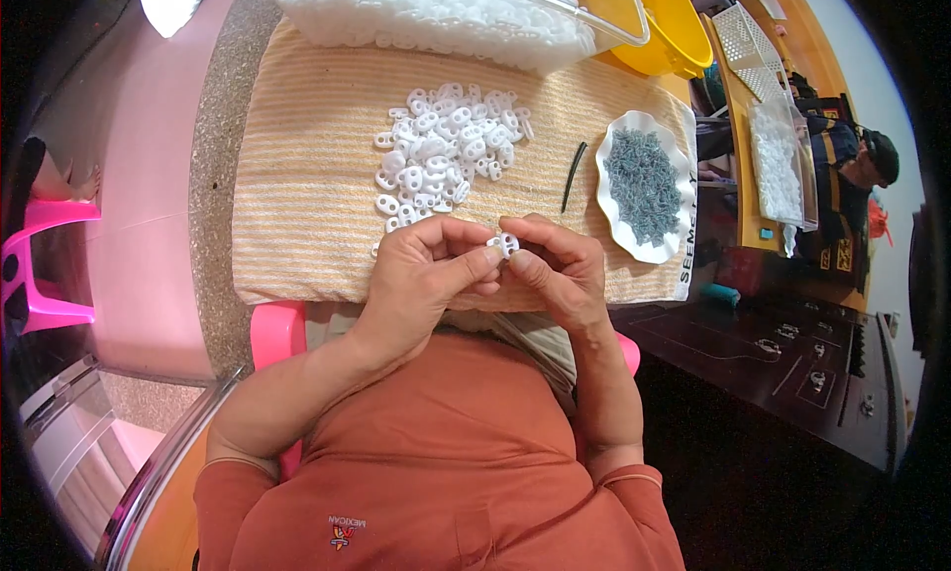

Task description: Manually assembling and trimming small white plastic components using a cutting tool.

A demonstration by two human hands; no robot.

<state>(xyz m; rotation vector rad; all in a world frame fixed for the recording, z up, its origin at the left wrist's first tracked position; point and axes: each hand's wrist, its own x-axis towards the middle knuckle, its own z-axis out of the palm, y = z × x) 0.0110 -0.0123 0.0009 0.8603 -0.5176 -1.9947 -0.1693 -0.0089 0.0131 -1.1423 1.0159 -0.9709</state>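
My left hand point(424, 274) and my right hand point(563, 272) meet over the near edge of the towel, fingertips pinched. Between them is a white two-hole plastic cord lock point(508, 242), gripped from both sides by thumbs and fingers. Just beyond my left hand lies a loose pile of similar white cord locks point(436, 155). To the right of my right hand, a white scalloped plate point(606, 200) holds many small grey metal pieces point(646, 185) that look like springs. A thin black rod or strip point(573, 178) rests between pile and plate.
A striped towel point(307, 175) covers the work surface. At the far side stand a clear bin point(624, 36) full of white pieces and a yellow basin point(679, 26). A pink stool point(50, 264) is at left. Another person point(852, 160) sits at far right near a second bin.
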